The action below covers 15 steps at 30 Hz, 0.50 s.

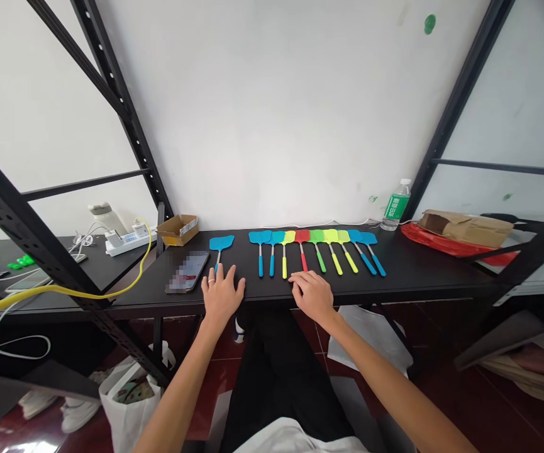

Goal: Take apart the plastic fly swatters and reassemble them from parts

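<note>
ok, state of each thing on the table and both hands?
left hand: flat on the table, fingers at the handle of the lone blue swatter
right hand: palm down, fingers at the red swatter handle
swatter row: lying flat, side by side, heads toward the wall
phone: face up, screen lit
water bottle: upright, capped
cardboard box: open

ten fly swatters (302, 248), one phone (187, 272), one bottle (395, 206)
</note>
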Each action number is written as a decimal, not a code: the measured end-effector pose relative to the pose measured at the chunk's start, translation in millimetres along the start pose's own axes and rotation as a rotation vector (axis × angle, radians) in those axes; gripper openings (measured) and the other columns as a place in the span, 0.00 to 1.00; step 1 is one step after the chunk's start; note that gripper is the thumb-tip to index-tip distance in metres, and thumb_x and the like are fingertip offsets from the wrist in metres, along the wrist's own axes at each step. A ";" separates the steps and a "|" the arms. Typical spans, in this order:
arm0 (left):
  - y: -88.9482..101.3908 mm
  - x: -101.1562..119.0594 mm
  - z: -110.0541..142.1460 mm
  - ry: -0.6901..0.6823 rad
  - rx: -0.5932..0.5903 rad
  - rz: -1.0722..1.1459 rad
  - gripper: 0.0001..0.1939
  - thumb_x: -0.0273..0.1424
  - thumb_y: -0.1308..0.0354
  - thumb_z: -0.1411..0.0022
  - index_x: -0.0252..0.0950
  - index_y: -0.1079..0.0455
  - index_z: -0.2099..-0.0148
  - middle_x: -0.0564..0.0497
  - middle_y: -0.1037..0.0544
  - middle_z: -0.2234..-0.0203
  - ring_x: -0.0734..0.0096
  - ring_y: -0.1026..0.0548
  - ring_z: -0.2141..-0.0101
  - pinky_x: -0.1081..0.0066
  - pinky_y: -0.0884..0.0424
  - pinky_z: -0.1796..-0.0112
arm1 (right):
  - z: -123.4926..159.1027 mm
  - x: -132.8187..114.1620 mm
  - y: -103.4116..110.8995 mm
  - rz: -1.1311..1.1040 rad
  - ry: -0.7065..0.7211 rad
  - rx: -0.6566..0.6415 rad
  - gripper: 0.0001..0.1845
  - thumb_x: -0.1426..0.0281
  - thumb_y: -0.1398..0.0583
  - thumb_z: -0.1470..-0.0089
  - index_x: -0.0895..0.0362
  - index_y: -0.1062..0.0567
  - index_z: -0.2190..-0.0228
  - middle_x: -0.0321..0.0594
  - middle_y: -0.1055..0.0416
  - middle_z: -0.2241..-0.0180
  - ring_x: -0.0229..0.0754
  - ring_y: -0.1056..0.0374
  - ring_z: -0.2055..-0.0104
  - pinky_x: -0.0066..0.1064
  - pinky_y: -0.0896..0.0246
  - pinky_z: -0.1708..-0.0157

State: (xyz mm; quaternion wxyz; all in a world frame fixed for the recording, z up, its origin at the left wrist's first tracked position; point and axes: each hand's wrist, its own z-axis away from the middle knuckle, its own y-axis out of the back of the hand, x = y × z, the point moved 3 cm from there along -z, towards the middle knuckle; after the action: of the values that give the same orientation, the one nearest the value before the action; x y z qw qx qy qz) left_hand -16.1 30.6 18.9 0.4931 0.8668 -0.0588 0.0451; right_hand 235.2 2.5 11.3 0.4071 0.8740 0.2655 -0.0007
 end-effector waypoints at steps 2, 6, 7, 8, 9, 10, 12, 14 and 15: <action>0.0 -6.6 -1.7 0.031 -0.050 -0.012 0.26 0.44 0.52 0.32 0.37 0.31 0.38 0.36 0.35 0.36 0.38 0.38 0.39 0.46 0.42 0.43 | 0.2 0.1 0.3 0.001 -0.005 0.000 0.17 0.74 0.49 0.37 0.52 0.20 0.58 0.41 0.21 0.55 0.48 0.30 0.55 0.38 0.36 0.57; 6.9 -8.2 -2.6 0.003 -0.032 -0.011 0.22 0.43 0.52 0.32 0.39 0.26 0.46 0.39 0.26 0.47 0.43 0.31 0.46 0.54 0.35 0.50 | 0.4 0.0 0.4 0.004 -0.007 0.002 0.17 0.74 0.49 0.37 0.52 0.20 0.58 0.40 0.21 0.55 0.48 0.30 0.54 0.38 0.37 0.56; 9.5 -7.4 -2.8 -0.006 -0.018 -0.010 0.20 0.42 0.52 0.32 0.39 0.25 0.49 0.39 0.24 0.50 0.44 0.30 0.48 0.55 0.34 0.52 | 0.5 0.0 0.3 0.004 -0.006 0.001 0.17 0.74 0.49 0.37 0.52 0.20 0.58 0.40 0.21 0.55 0.48 0.30 0.54 0.38 0.37 0.57; 11.8 -6.4 -3.1 -0.017 -0.011 -0.005 0.19 0.41 0.52 0.32 0.39 0.24 0.51 0.39 0.24 0.54 0.46 0.29 0.51 0.57 0.33 0.54 | 0.6 0.1 0.1 0.004 -0.006 0.001 0.17 0.74 0.49 0.37 0.53 0.20 0.58 0.40 0.21 0.55 0.48 0.30 0.54 0.38 0.37 0.57; 13.6 -5.4 -3.5 -0.031 -0.015 0.004 0.18 0.40 0.52 0.32 0.39 0.24 0.54 0.40 0.23 0.57 0.47 0.29 0.53 0.59 0.33 0.56 | 0.7 0.2 0.0 0.003 -0.008 0.002 0.17 0.74 0.49 0.37 0.52 0.20 0.58 0.40 0.21 0.55 0.48 0.30 0.55 0.38 0.37 0.57; 15.1 -4.7 -4.0 -0.042 -0.029 0.019 0.16 0.39 0.52 0.33 0.39 0.24 0.55 0.41 0.23 0.59 0.49 0.28 0.55 0.61 0.33 0.59 | 0.7 0.4 -0.2 0.002 -0.010 0.003 0.17 0.74 0.49 0.37 0.52 0.20 0.58 0.40 0.21 0.55 0.48 0.30 0.55 0.38 0.37 0.57; 17.3 -4.8 -5.8 -0.051 -0.081 0.056 0.14 0.36 0.51 0.33 0.40 0.25 0.57 0.44 0.22 0.65 0.52 0.27 0.58 0.64 0.34 0.63 | 0.8 0.5 -0.3 0.002 -0.013 0.006 0.17 0.74 0.49 0.37 0.52 0.20 0.58 0.40 0.21 0.55 0.48 0.29 0.55 0.38 0.37 0.56; 19.6 -7.1 -8.6 -0.042 -0.146 0.096 0.12 0.35 0.50 0.35 0.41 0.26 0.57 0.47 0.23 0.70 0.55 0.26 0.62 0.67 0.36 0.67 | 0.8 0.4 -0.2 0.002 -0.012 0.009 0.17 0.74 0.49 0.37 0.52 0.20 0.58 0.40 0.21 0.55 0.48 0.29 0.55 0.38 0.37 0.56; 21.3 -8.9 -10.2 -0.037 -0.183 0.123 0.11 0.35 0.50 0.35 0.42 0.26 0.57 0.48 0.24 0.72 0.57 0.25 0.63 0.68 0.37 0.68 | 0.8 0.3 0.0 0.002 -0.012 0.009 0.17 0.74 0.48 0.37 0.52 0.20 0.58 0.40 0.21 0.55 0.48 0.30 0.55 0.38 0.37 0.56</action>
State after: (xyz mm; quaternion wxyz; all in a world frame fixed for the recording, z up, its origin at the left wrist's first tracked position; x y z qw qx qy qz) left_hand -28.2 29.1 41.0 0.5654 0.8135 -0.1251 0.0539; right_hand 235.6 2.1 10.6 0.4045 0.8760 0.2624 -0.0068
